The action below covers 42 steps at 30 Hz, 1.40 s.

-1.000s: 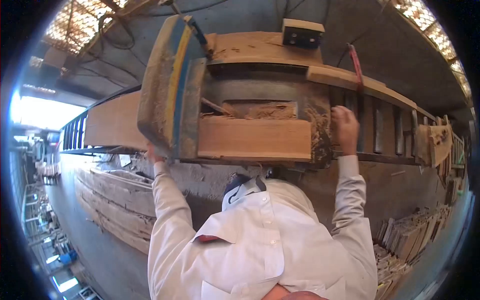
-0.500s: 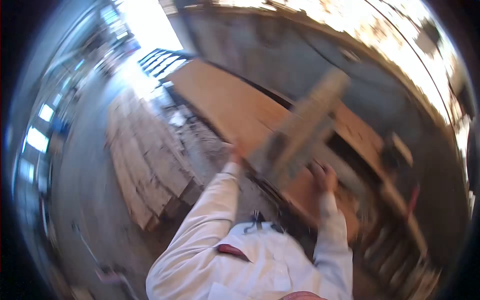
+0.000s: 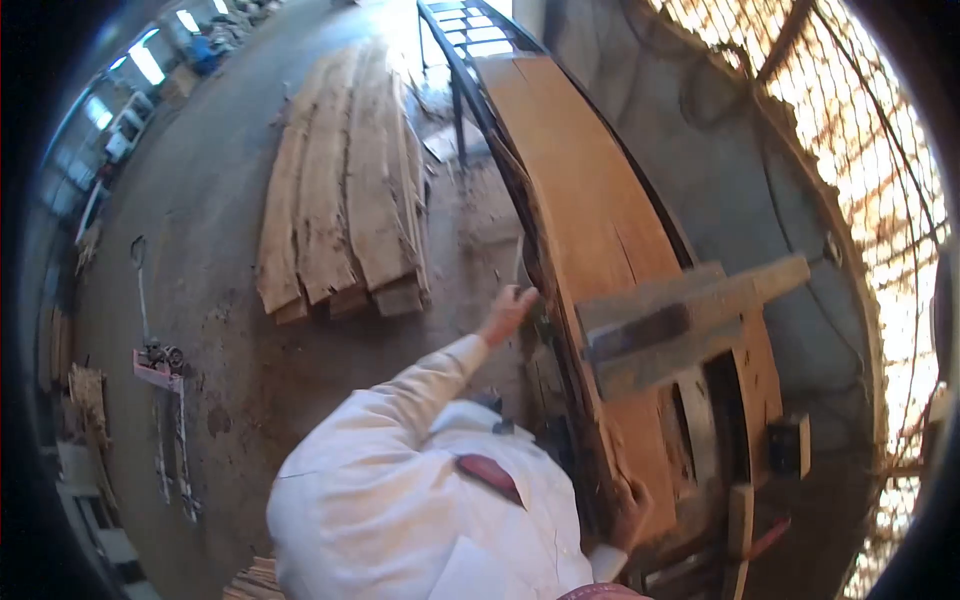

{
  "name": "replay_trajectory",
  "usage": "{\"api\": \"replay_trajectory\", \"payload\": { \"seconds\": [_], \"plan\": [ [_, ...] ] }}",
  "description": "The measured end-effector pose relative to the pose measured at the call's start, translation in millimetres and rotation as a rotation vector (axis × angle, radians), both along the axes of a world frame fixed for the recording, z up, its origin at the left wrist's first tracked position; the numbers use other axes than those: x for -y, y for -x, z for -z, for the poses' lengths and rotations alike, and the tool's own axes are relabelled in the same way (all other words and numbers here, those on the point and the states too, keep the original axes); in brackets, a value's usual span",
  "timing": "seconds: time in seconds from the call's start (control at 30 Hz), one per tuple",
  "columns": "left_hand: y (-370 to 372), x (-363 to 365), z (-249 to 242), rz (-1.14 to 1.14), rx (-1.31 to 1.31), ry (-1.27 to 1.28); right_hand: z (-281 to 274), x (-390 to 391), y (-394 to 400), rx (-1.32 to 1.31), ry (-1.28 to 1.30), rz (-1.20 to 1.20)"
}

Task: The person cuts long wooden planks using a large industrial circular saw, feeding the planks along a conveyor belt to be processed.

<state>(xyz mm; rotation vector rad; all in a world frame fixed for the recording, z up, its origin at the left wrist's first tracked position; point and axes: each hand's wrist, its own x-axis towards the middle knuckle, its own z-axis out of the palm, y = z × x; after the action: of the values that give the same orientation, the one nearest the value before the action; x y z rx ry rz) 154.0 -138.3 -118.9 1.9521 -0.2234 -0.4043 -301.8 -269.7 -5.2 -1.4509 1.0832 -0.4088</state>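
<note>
A long reddish-brown wooden slab (image 3: 585, 180) with a rough bark edge lies lengthwise in front of me on a dark metal frame. My left hand (image 3: 508, 316) is closed just left of the slab's bark edge. A thin pale strip shows above its fingers, but I cannot make out what is held. My right hand (image 3: 630, 512) is lower down, its fingers curled on the near part of the slab's edge. Across the slab, between and beyond my hands, rests a wooden T-shaped piece (image 3: 700, 318) with a long bar pointing right.
Several rough planks (image 3: 345, 180) lie stacked on the floor to the left. A wheeled metal tool (image 3: 160, 362) with long rods stands further left. A rail frame (image 3: 470, 30) continues beyond the slab. On the right are a small block (image 3: 790, 446) and a grey wall (image 3: 810, 345).
The view has swung, so the slab now runs more upright in the picture. My left hand has come off the slab's side, and my right hand has moved nearer along its edge.
</note>
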Motion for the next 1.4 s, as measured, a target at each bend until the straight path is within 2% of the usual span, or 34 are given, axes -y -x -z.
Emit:
{"api": "replay_trajectory", "payload": {
  "seconds": [0.03,0.07,0.1,0.17,0.27,0.3,0.4,0.43,0.5,0.57,0.6,0.63,0.73,0.77,0.83,0.9,0.97,1.03,1.13,1.23,1.4],
  "plan": [
    [19,-21,-5,0.128,-0.245,0.12,1,-12,-14,-0.016,-0.04,-0.032],
    [38,-35,-8,0.248,-0.493,0.239,-2,-21,-28,-0.154,0.034,-0.098],
    [61,-41,-18,0.366,-0.581,0.259,20,-27,-36,-0.078,-0.086,-0.106],
    [95,-53,-45,0.575,-0.732,0.31,0,-48,-82,-0.07,-0.002,-0.169],
    [116,-52,-64,0.79,-0.845,0.375,13,-52,-114,-0.167,0.08,-0.294],
    [116,-53,-63,0.704,-0.808,0.371,14,-55,-124,-0.161,0.095,-0.304],
    [90,-72,-41,0.715,-0.823,0.407,6,-61,-141,-0.154,0.103,-0.362],
    [76,-83,-43,0.667,-0.833,0.351,3,-64,-143,-0.176,0.111,-0.366],
    [42,-105,-16,0.568,-0.718,0.262,11,-66,-137,-0.178,0.067,-0.344],
    [12,-126,24,0.405,-0.494,0.037,38,-61,-109,-0.138,-0.033,-0.308],
    [-11,-134,58,0.464,-0.322,-0.176,36,-61,-99,-0.151,-0.082,-0.244],
    [-25,-131,69,0.374,-0.337,-0.307,31,-63,-91,-0.159,-0.132,-0.179],
    [-54,-83,92,0.015,-0.601,0.39,4,-66,-67,-0.15,-0.213,0.024],
    [-65,-67,83,0.029,-0.528,0.282,-2,-67,-55,-0.14,-0.231,0.105],
    [-77,-35,55,0.057,-0.369,0.084,2,-54,-16,-0.034,-0.077,0.29],
    [-84,-13,42,0.093,-0.487,0.33,5,-32,38,-0.118,0.054,0.523],
    [-79,7,12,0.096,-0.624,0.492,7,-19,75,-0.423,0.59,0.648],
    [-66,21,-18,0.229,-0.634,0.503,48,-8,137,-0.924,0.614,0.829],
    [-50,44,-28,0.288,-0.593,0.404,70,3,165,-0.793,0.339,0.866],
    [-41,55,-25,0.272,-0.489,0.31,77,12,155,-0.55,0.273,0.722],
    [-38,55,-18,0.254,-0.543,0.362,75,23,130,-0.671,0.293,0.715]
  ]
}}
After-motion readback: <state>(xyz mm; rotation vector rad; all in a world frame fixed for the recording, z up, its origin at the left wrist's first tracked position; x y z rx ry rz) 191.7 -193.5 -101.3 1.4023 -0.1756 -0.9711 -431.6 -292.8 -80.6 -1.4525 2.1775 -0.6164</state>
